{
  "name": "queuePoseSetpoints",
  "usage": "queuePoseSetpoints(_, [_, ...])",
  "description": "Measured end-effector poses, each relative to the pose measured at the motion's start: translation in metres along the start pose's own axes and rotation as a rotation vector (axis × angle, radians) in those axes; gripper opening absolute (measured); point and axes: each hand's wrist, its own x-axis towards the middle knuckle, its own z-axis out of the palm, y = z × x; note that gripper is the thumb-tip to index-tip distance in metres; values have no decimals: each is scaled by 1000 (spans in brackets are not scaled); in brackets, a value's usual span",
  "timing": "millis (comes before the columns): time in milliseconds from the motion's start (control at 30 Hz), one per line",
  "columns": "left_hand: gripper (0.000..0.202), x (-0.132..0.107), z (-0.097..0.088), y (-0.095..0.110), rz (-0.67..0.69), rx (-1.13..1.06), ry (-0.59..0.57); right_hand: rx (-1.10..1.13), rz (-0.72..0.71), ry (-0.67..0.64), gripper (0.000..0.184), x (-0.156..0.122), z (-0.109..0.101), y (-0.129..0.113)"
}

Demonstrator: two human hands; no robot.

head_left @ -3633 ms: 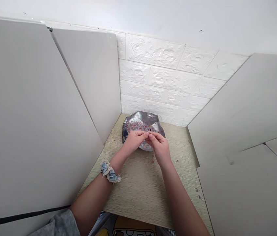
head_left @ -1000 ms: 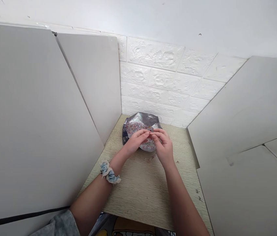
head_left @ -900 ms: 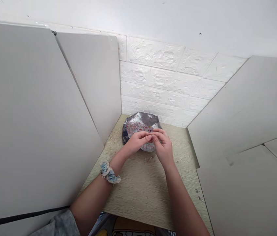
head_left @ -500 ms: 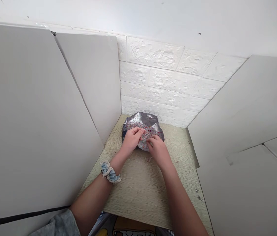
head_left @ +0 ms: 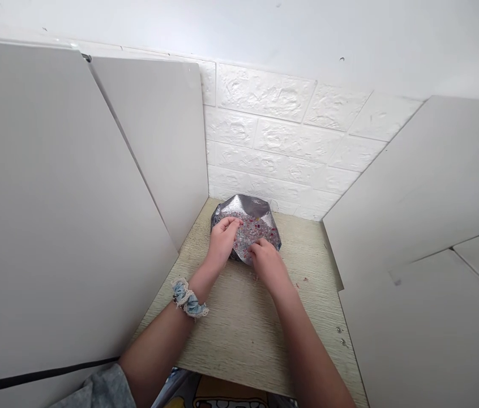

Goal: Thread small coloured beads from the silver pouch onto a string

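A shiny silver foil bag [head_left: 251, 207] lies open at the back of the wooden table [head_left: 243, 334], filled with small coloured beads [head_left: 253, 228]. My left hand [head_left: 222, 241] rests on the bag's left side with its fingers curled down into the beads. My right hand [head_left: 265, 262] sits at the bag's near edge, fingertips pinched low in the beads. What either hand holds is too small to see. A blue scrunchie [head_left: 187, 298] is on my left wrist.
White panels [head_left: 73, 215] wall in the table on the left and right [head_left: 418, 192]. A white brick-pattern wall [head_left: 282, 147] closes the back. A few loose beads [head_left: 303, 279] lie on the table near my right hand. A black cable [head_left: 39, 374] runs along the left panel's base.
Both hands were raised together, fingertips meeting over the bag. They have since parted and dropped into the beads, left hand to the left side, right hand to the near edge.
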Motion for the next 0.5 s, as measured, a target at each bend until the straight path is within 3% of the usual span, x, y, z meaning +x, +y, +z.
queuePoseSetpoints(500, [18,-1,2,4,-8,14,14,-64,27,-20,17,7,6,-8])
